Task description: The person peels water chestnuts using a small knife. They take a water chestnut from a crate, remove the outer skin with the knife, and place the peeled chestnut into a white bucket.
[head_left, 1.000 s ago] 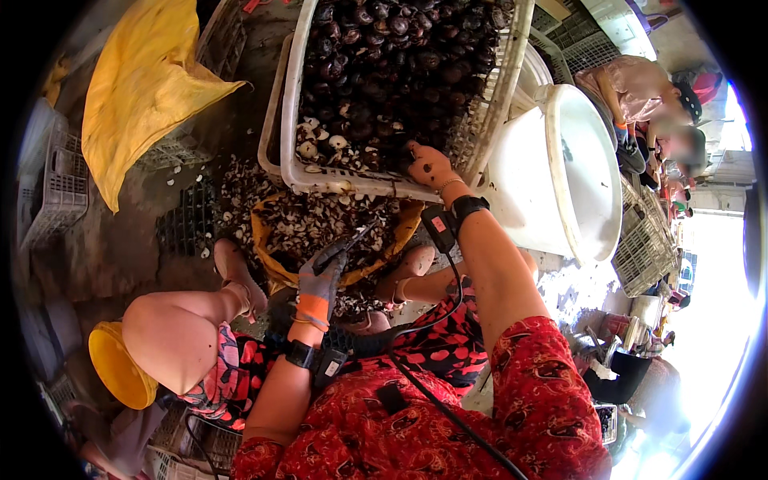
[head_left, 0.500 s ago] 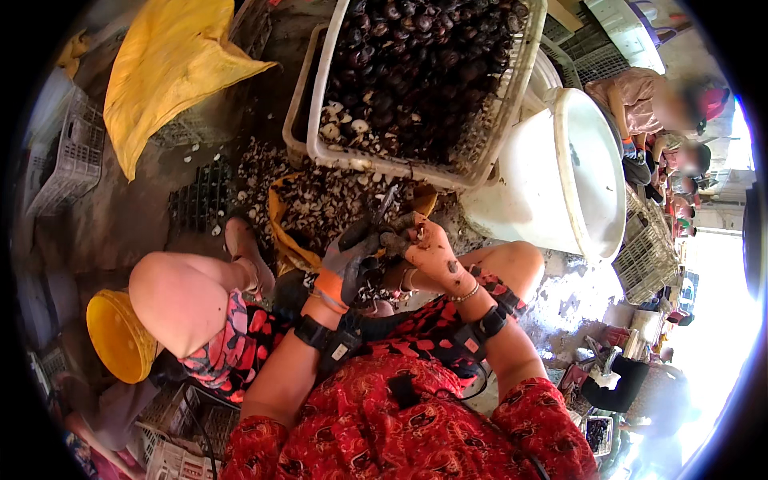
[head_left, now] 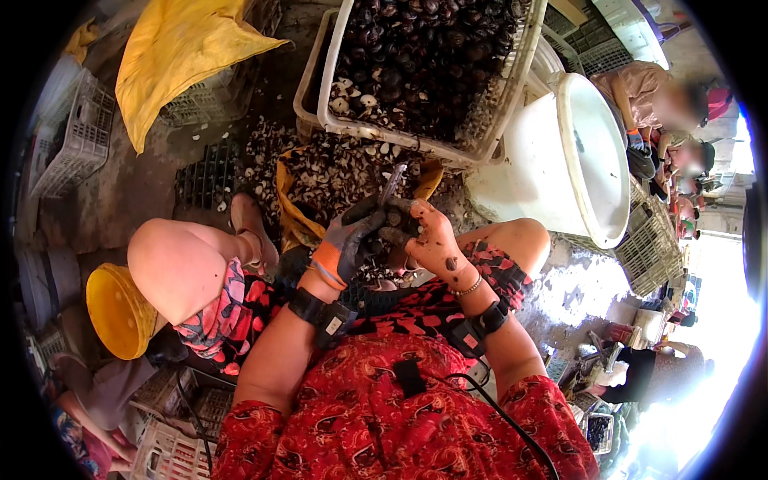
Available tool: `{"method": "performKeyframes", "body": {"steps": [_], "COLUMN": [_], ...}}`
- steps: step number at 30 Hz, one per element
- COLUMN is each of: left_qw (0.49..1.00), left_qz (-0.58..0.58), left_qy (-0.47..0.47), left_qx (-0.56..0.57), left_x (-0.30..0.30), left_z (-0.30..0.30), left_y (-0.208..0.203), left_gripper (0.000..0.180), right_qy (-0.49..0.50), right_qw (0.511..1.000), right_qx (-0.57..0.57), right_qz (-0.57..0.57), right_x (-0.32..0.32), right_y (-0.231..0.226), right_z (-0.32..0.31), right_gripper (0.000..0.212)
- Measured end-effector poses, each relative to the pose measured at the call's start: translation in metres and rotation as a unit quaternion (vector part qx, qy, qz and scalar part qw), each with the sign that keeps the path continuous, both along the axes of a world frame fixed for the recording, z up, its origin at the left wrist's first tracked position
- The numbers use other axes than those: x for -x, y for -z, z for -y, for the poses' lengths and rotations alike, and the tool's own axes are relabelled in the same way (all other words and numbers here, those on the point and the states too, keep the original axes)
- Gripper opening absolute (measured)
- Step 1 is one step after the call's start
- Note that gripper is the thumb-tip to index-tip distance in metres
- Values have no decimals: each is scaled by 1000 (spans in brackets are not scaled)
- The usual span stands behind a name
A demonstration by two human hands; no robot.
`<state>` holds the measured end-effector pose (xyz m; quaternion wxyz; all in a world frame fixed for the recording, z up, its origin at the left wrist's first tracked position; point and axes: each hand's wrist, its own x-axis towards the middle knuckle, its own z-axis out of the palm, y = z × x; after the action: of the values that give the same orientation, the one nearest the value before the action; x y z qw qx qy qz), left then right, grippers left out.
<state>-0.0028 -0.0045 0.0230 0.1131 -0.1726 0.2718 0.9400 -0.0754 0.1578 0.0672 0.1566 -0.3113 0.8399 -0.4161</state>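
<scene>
My left hand (head_left: 346, 240), in a dark grey glove with an orange cuff, has its fingers closed around a narrow metal tool (head_left: 393, 182). The tool's shiny end points up and away from me; its grip is hidden. Right beside it, my right hand (head_left: 433, 243) is closed, its fingers curled in toward the left. Dark covers sit on some of its fingertips, and dirt sticks to the skin. Whatever it holds is hidden. Beyond both hands, a white crate (head_left: 382, 134) holds dark, glossy round pieces resembling water chestnuts (head_left: 424, 60), with some pale ones at its near left corner.
Brown and white scraps (head_left: 332, 182) cover the floor around a yellow sack (head_left: 290, 200). A large white tub (head_left: 524, 164) leans at the right of the crate. A yellow bucket (head_left: 120, 312) stands by my left knee. Other people work at far right.
The view has shifted slightly. My right hand's fingers have moved a little, and the tool's metal end shows more upright between my hands. Both hands stay close together.
</scene>
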Motion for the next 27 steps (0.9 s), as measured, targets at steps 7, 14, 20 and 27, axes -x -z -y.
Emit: {"method": "performKeyframes", "body": {"steps": [7, 14, 20, 27], "left_qw": [973, 946, 825, 671], "left_qz": [8, -15, -230, -368], "left_qy": [-110, -50, -54, -129], "left_qx": [201, 320, 514, 631], "left_x": [6, 4, 1, 4], "left_z": [16, 23, 6, 1], "left_y": [26, 30, 2, -15], "left_gripper": [26, 31, 25, 24], "right_qy": [74, 63, 17, 14], "right_qw": [990, 981, 986, 973], "right_qx": [109, 88, 86, 119], "right_qz": [52, 161, 142, 196], "right_x": [0, -5, 3, -2], "right_y": [-20, -54, -37, -52], "right_z": [-5, -4, -21, -13], "right_gripper": [17, 27, 28, 30]}}
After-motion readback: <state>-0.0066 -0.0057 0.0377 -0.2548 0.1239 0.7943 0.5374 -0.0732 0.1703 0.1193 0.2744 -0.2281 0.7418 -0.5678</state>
